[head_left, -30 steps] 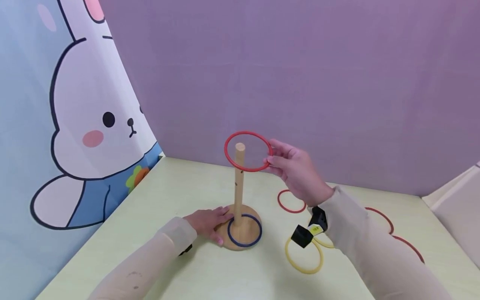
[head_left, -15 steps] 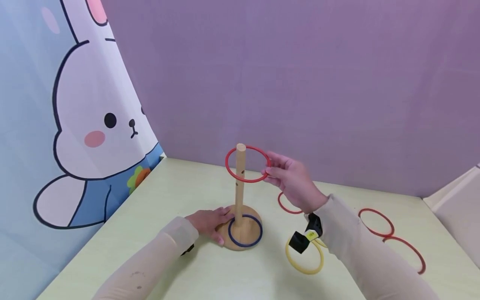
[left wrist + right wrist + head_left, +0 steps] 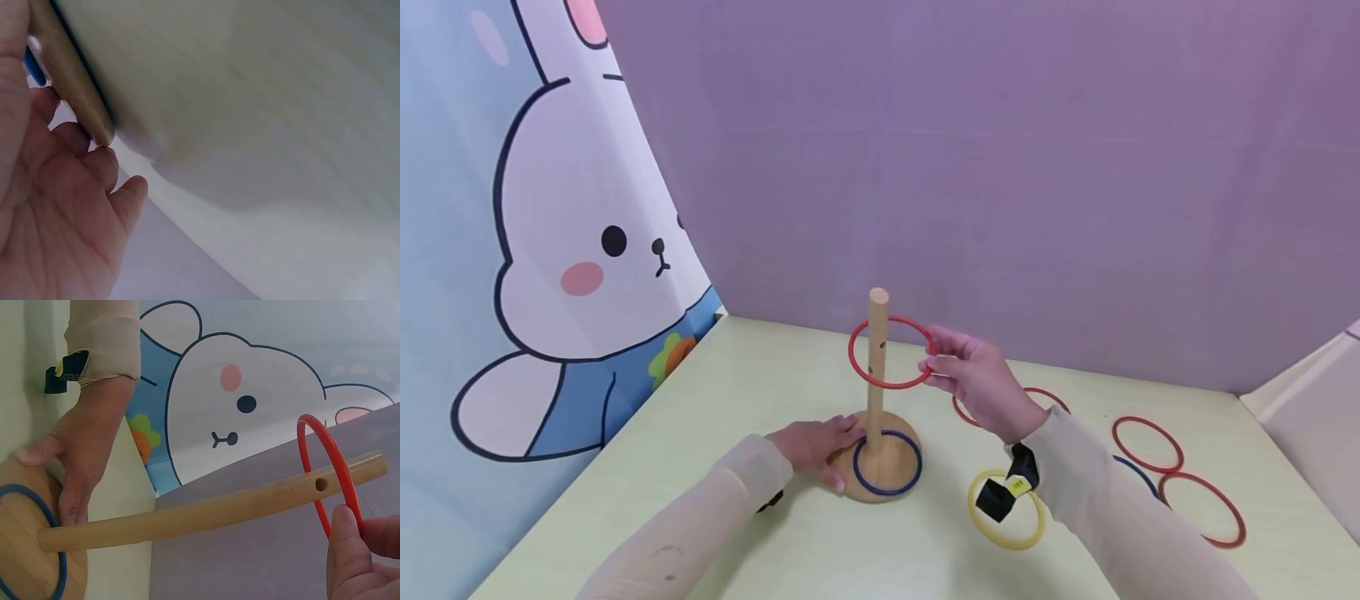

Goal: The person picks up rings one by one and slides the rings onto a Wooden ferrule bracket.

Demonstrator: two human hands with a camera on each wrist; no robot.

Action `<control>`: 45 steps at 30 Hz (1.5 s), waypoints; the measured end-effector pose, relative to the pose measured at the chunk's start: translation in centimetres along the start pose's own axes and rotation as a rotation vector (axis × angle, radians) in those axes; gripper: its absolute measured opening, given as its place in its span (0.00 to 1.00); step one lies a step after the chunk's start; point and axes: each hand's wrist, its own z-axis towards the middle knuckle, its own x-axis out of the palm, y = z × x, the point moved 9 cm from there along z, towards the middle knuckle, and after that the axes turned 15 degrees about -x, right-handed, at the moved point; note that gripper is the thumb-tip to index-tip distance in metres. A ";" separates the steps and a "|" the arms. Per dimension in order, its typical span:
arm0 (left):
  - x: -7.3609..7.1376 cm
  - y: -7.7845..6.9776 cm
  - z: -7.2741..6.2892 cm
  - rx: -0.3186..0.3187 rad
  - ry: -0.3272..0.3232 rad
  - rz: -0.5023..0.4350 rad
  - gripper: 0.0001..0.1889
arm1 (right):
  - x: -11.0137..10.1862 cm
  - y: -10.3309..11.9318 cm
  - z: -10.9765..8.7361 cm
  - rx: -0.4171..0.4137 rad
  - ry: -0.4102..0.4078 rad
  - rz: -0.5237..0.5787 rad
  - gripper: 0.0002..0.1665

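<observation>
A wooden peg stand has a round base (image 3: 901, 418) and an upright post (image 3: 876, 408). My right hand (image 3: 985, 387) pinches a red ring (image 3: 891, 386) between thumb and fingers. The ring encircles the post's upper part, below its top; the red ring (image 3: 342, 467) also loops the post in the right wrist view. Low down, a blue ring (image 3: 887, 493) lies on the base around the post. My left hand (image 3: 812, 444) rests on the base's left side, fingers stretched over it. In the left wrist view, fingers of the left hand (image 3: 62, 181) touch the base's edge (image 3: 78, 87).
Several rings lie on the table to the right: a yellow ring (image 3: 1018, 545), red rings (image 3: 1182, 454), and another blue ring (image 3: 1138, 472) partly behind my right sleeve. A purple cloth (image 3: 1000, 167) hangs behind, and a rabbit-print cloth (image 3: 572, 217) at the left.
My right hand has lowered the red ring from just above the post's top to partway down, around the post. My left hand stays on the base.
</observation>
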 end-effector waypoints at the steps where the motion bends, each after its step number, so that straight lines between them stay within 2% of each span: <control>1: 0.0 0.0 0.0 -0.001 0.001 -0.004 0.48 | 0.1 -0.3 -0.1 0.006 0.005 -0.003 0.30; 9: 0.0 0.2 -0.3 -0.027 0.015 -0.007 0.48 | 0.4 -2.5 -0.5 0.028 0.005 0.000 0.30; 18: -0.4 0.3 -0.8 -0.022 0.012 -0.006 0.47 | 0.4 -4.7 -1.2 0.035 -0.028 -0.011 0.30; 25: -0.5 0.2 -0.5 0.009 -0.010 -0.009 0.48 | 0.1 -6.5 -1.8 0.050 -0.039 -0.009 0.29; 31: -0.3 0.2 -0.3 0.026 -0.015 -0.056 0.51 | -0.4 -8.2 -2.6 0.047 -0.037 0.003 0.29; 41: 0.0 0.0 -0.2 0.004 0.003 -0.057 0.50 | -1.4 -10.4 -3.8 0.068 -0.028 0.009 0.29; 45: -0.2 -0.1 -0.3 0.009 -0.012 -0.026 0.50 | -1.5 -11.2 -4.0 0.069 -0.018 0.006 0.29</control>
